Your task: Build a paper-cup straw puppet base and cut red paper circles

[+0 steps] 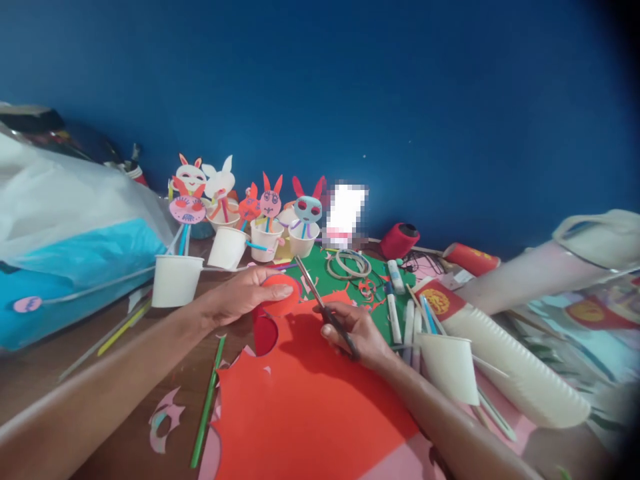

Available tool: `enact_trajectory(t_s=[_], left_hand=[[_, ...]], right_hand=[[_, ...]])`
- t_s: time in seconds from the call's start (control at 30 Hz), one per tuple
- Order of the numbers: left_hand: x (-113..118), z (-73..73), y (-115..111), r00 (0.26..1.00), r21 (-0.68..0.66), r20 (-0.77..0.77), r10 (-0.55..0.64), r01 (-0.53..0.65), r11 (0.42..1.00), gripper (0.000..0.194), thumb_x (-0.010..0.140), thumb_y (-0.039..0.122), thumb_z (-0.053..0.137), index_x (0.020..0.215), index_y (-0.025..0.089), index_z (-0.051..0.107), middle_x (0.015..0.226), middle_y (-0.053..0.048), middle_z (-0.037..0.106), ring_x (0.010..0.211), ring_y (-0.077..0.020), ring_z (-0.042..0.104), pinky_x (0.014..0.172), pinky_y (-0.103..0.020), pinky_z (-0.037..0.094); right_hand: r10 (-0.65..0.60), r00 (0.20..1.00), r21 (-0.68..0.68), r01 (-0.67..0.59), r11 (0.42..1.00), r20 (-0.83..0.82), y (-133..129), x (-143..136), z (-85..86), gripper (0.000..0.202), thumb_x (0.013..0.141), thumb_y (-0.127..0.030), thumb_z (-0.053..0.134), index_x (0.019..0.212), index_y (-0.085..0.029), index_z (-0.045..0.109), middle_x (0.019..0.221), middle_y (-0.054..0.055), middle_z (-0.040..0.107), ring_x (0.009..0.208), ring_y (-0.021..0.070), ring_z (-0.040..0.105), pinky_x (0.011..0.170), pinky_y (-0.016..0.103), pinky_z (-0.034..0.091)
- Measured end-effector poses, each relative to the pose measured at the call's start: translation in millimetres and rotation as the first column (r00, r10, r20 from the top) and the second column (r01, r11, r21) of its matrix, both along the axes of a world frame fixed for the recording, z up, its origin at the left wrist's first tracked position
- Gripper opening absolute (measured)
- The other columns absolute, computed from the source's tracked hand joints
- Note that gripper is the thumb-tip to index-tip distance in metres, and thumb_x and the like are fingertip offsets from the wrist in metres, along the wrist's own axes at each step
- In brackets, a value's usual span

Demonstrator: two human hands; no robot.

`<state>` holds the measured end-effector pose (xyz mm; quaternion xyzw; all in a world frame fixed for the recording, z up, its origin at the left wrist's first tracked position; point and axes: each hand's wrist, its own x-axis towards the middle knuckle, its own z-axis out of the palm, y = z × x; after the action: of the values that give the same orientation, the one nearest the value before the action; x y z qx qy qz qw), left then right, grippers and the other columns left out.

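Observation:
My left hand (243, 297) pinches a rounded orange-red paper piece (281, 301) between thumb and fingers. In my right hand (357, 330) is a pair of scissors (313, 285), with dark handles and metal blades that point up and away, just right of the piece and apart from it. Beneath both hands lies a large orange-red paper sheet (310, 400) with a scalloped left edge. A darker red paper (265, 335) with a curved outline shows at its upper left. Pink paper scraps (167, 417) lie on the brown table.
Paper cups (177, 281) with straws and animal-face cutouts (187, 208) line the back. A green mat (377, 277) carries tape rings (349, 265) and markers (393, 313). Right stand another cup (449, 367) and a long cup stack (515, 360). A green straw (207, 403) lies left; plastic bags (75, 233) rise beyond.

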<state>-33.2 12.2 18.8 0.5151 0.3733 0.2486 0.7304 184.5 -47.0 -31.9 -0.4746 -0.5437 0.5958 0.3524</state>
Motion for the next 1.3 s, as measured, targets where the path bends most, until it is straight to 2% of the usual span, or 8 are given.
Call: enact_trajectory(t_s=[0.17, 0.23, 0.37, 0.47, 0.63, 0.83, 1.07, 1.3], left_hand=[[7, -3.1, -3, 0.98, 0.024, 0.083, 0.183, -0.185, 0.982, 0.016, 0.076, 0.029, 0.063, 0.083, 0.015, 0.067, 0.071, -0.001, 0.07, 0.065, -0.0124, 0.061, 0.064, -0.022, 0.045], [9, -3.2, -5, 0.97, 0.046, 0.091, 0.226, -0.231, 0.972, 0.018, 0.077, 0.031, 0.062, 0.086, 0.016, 0.066, 0.073, -0.002, 0.07, 0.065, -0.013, 0.062, 0.057, -0.02, 0.044], [12, -1.3, -6, 0.969, 0.068, 0.064, 0.238, -0.242, 0.968, 0.027, 0.078, 0.035, 0.059, 0.097, 0.016, 0.061, 0.074, -0.005, 0.069, 0.067, -0.0163, 0.064, 0.044, -0.018, 0.039], [12, -1.4, -6, 0.978, 0.099, 0.037, 0.206, -0.209, 0.973, 0.023, 0.079, 0.035, 0.058, 0.087, 0.014, 0.061, 0.063, -0.003, 0.065, 0.054, -0.0119, 0.059, 0.041, -0.017, 0.038], [13, -7.1, -6, 0.985, 0.12, 0.014, 0.175, -0.175, 0.977, 0.023, 0.08, 0.033, 0.056, 0.071, 0.012, 0.06, 0.057, -0.002, 0.062, 0.043, -0.0071, 0.051, 0.038, -0.015, 0.035], [15, -10.9, -9, 0.987, 0.1, 0.037, 0.158, -0.161, 0.982, 0.018, 0.081, 0.027, 0.057, 0.075, 0.011, 0.062, 0.06, -0.003, 0.064, 0.049, -0.0085, 0.056, 0.043, -0.015, 0.04], [18, -14.3, -7, 0.963, 0.034, 0.094, 0.253, -0.257, 0.966, 0.014, 0.076, 0.021, 0.063, 0.087, 0.013, 0.063, 0.078, -0.006, 0.07, 0.071, -0.0163, 0.066, 0.053, -0.02, 0.05], [21, -14.2, -7, 0.921, -0.098, 0.159, 0.356, -0.345, 0.934, 0.014, 0.077, 0.011, 0.056, 0.089, 0.007, 0.062, 0.083, -0.014, 0.071, 0.079, -0.0233, 0.067, 0.058, -0.025, 0.054]], right_hand=[[0.036, 0.999, 0.098, -0.039, 0.994, 0.026, -1, 0, -8.2, 0.051, 0.07, -0.044, 0.066, 0.106, -0.01, 0.056, 0.055, -0.005, 0.044, 0.043, 0.0062, 0.038, 0.039, 0.018, 0.029], [0.016, 0.997, 0.146, -0.027, 0.989, 0.072, -1, -1, -9.8, 0.051, 0.069, -0.043, 0.067, 0.105, -0.01, 0.057, 0.056, -0.004, 0.044, 0.046, 0.007, 0.036, 0.041, 0.019, 0.028], [-0.065, 0.983, 0.275, 0.016, 0.961, 0.171, 0, 2, -9.4, 0.049, 0.07, -0.04, 0.067, 0.107, -0.01, 0.057, 0.057, -0.004, 0.042, 0.051, 0.0091, 0.038, 0.048, 0.022, 0.032], [-0.102, 0.971, 0.337, 0.024, 0.941, 0.217, 1, 5, -7.4, 0.048, 0.071, -0.038, 0.065, 0.11, -0.012, 0.056, 0.06, -0.004, 0.045, 0.056, 0.0112, 0.043, 0.054, 0.023, 0.036], [-0.068, 0.992, 0.324, 0.031, 0.945, 0.103, 2, 5, -4.1, 0.049, 0.073, -0.04, 0.063, 0.112, -0.013, 0.052, 0.067, -0.001, 0.048, 0.061, 0.0127, 0.047, 0.059, 0.025, 0.039], [0.018, 1.0, 0.208, -0.022, 0.978, 0.02, 2, 2, -0.8, 0.054, 0.071, -0.045, 0.063, 0.112, -0.012, 0.05, 0.061, -0.004, 0.043, 0.052, 0.0091, 0.039, 0.049, 0.021, 0.032], [0.003, 1.0, 0.171, -0.004, 0.985, 0.005, 3, 2, -2.9, 0.051, 0.072, -0.046, 0.062, 0.109, -0.012, 0.052, 0.061, -0.005, 0.039, 0.053, 0.0086, 0.037, 0.048, 0.021, 0.029], [-0.108, 0.983, 0.315, 0.057, 0.947, 0.146, 7, 6, -6.5, 0.046, 0.075, -0.043, 0.058, 0.107, -0.011, 0.053, 0.059, -0.005, 0.04, 0.052, 0.0096, 0.038, 0.05, 0.022, 0.032]])
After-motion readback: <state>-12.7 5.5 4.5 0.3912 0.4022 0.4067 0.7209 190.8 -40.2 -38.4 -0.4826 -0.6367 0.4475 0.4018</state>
